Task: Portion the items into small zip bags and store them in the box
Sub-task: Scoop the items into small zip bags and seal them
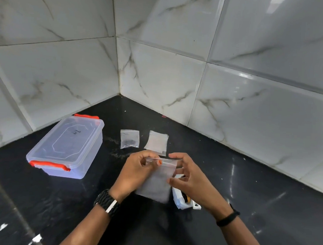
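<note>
Two hands up over black desk point(247, 194), mid-desk, both on one small clear zip bag point(158, 181). Left hand point(134, 174) pinching bag's top strip, fingers curled on it, thumb at the seal. Right hand point(188, 178) pinching bag's right edge, thumb on top corner, other fingers loosely curled. Bag hanging upright between both grips, contents not readable, blurred. Clear storage box point(66, 145) with orange clips, lid on, toward desk's left edge, near the left wall. Filled zip bag point(129, 139) with dark bits flat on desk toward back corner, well apart from box. Stack of empty bags point(156, 143) just beside it on its right. White packet point(180, 199) under right hand, partly hidden. Watch point(107, 202) on left wrist, black band point(227, 219) on right.
</note>
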